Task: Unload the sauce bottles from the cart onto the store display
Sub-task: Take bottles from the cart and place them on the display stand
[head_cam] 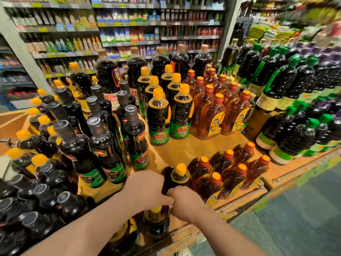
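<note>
My hands (162,196) hide the necks of the bottles (156,222) under them. The far shelves (127,24) are blurred, their labels unreadable. The bottom edge cuts off my forearms.

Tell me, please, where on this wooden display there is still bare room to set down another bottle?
The main free patch is the bare wood between the green-labelled dark bottles, the amber bottles behind and the front amber group. The left side, packed with grey-capped bottles, is crowded. Both the left hand and right hand are closed around yellow-capped bottles.
</note>
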Motion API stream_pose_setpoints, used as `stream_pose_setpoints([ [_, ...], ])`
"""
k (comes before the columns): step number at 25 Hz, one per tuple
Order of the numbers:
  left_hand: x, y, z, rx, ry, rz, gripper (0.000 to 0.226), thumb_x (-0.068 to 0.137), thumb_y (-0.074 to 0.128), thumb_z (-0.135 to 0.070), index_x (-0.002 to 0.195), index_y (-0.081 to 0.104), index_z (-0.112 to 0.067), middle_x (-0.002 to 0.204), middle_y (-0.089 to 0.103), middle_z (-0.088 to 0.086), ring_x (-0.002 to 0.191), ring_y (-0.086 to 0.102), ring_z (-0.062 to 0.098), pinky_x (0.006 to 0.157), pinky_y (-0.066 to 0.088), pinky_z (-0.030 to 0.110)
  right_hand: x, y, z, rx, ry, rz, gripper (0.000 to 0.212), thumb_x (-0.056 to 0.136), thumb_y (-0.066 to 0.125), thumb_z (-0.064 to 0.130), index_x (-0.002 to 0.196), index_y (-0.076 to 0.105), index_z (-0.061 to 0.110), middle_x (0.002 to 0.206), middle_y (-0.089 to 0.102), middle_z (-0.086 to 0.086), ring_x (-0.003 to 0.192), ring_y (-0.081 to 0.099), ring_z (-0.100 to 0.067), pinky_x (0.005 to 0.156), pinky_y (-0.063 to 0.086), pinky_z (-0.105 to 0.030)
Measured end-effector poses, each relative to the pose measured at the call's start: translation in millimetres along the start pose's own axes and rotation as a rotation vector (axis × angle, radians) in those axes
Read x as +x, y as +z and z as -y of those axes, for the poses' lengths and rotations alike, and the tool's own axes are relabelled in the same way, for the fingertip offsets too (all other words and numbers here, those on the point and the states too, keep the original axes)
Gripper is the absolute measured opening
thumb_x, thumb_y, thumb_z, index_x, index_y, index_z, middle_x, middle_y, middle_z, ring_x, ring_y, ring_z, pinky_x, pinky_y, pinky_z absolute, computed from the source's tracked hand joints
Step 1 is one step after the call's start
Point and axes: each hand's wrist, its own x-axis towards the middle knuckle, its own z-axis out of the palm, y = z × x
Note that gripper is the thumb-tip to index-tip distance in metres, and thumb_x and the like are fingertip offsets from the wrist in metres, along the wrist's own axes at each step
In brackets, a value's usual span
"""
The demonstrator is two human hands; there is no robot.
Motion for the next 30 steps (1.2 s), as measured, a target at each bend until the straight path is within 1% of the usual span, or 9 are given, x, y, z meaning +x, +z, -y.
stream_pose_setpoints([
  [3,-16,-9,-9,-0.133,0.129,-0.077,0.050,0.079,0.052,-0.074,0.095,0.061,-0.028,0.084,0.059,-0.009,0.083,0.058,0.014,0.065,0.051,0.031,-39,-6,6,0.136,0.175,-0.233,0.023,0.083,0.054,0.022,0.103,0.064,0.022,0.098,0.061,-0.002,0.094,0.059,-0.025,0.072,0.051,-0.034],
  [6,-33,-9,-26,-0.206,0.303,-0.032,0.038,0.079,0.062,-0.066,0.096,0.064,-0.033,0.089,0.058,-0.012,0.089,0.056,0.011,0.065,0.044,0.029,-96,2,12,0.232,0.403,-0.417,0.028,0.082,0.057,0.032,0.108,0.065,0.029,0.103,0.066,0.003,0.097,0.061,-0.021,0.075,0.051,-0.032],
  [8,-40,-5,-46,-0.210,0.414,-0.019,0.032,0.078,0.065,-0.063,0.092,0.064,-0.034,0.092,0.059,-0.014,0.091,0.055,0.010,0.069,0.045,0.029,-136,9,14,0.272,0.522,-0.509,0.027,0.082,0.059,0.036,0.107,0.066,0.031,0.102,0.067,0.005,0.097,0.062,-0.019,0.076,0.051,-0.031],
  [11,-60,1,-100,-0.193,0.598,-0.003,0.030,0.074,0.067,-0.063,0.082,0.060,-0.035,0.086,0.057,-0.014,0.090,0.056,0.009,0.073,0.049,0.029,-210,28,15,0.327,0.737,-0.613,0.025,0.081,0.059,0.039,0.104,0.065,0.030,0.101,0.068,0.006,0.096,0.062,-0.019,0.078,0.051,-0.032],
  [13,-83,3,-144,-0.172,0.752,0.043,0.029,0.074,0.068,-0.061,0.083,0.060,-0.034,0.083,0.059,-0.014,0.092,0.060,0.012,0.076,0.051,0.031,-264,45,16,0.382,0.885,-0.681,0.026,0.080,0.060,0.041,0.101,0.066,0.027,0.098,0.070,0.006,0.091,0.063,-0.019,0.079,0.052,-0.033],
  [16,-127,7,-210,-0.118,0.958,0.024,0.030,0.073,0.071,-0.060,0.078,0.059,-0.033,0.088,0.068,-0.009,0.093,0.062,0.011,0.075,0.050,0.028,-344,76,20,0.433,1.068,-0.786,0.027,0.082,0.061,0.042,0.102,0.068,0.026,0.099,0.071,0.008,0.088,0.064,-0.016,0.079,0.051,-0.031],
  [22,-239,37,-363,-0.039,1.300,0.050,0.028,0.069,0.069,-0.060,0.069,0.054,-0.036,0.088,0.068,-0.008,0.092,0.062,0.011,0.070,0.046,0.026,-517,138,39,0.516,1.409,-0.901,0.024,0.079,0.061,0.042,0.096,0.067,0.027,0.098,0.071,0.007,0.092,0.065,-0.017,0.079,0.052,-0.033],
  [26,-343,60,-465,0.022,1.499,0.104,0.028,0.072,0.069,-0.059,0.081,0.061,-0.033,0.092,0.069,-0.006,0.093,0.063,0.015,0.072,0.049,0.028,-645,179,56,0.520,1.602,-0.953,0.025,0.082,0.063,0.039,0.100,0.070,0.024,0.098,0.072,0.003,0.094,0.066,-0.017,0.081,0.051,-0.033],
  [30,-430,87,-558,0.072,1.643,0.088,0.034,0.074,0.067,-0.059,0.087,0.065,-0.028,0.086,0.068,-0.005,0.088,0.064,0.017,0.073,0.053,0.031,-757,221,66,0.520,1.747,-0.954,0.025,0.083,0.063,0.040,0.098,0.070,0.021,0.097,0.072,0.001,0.094,0.064,-0.020,0.080,0.049,-0.034],
])
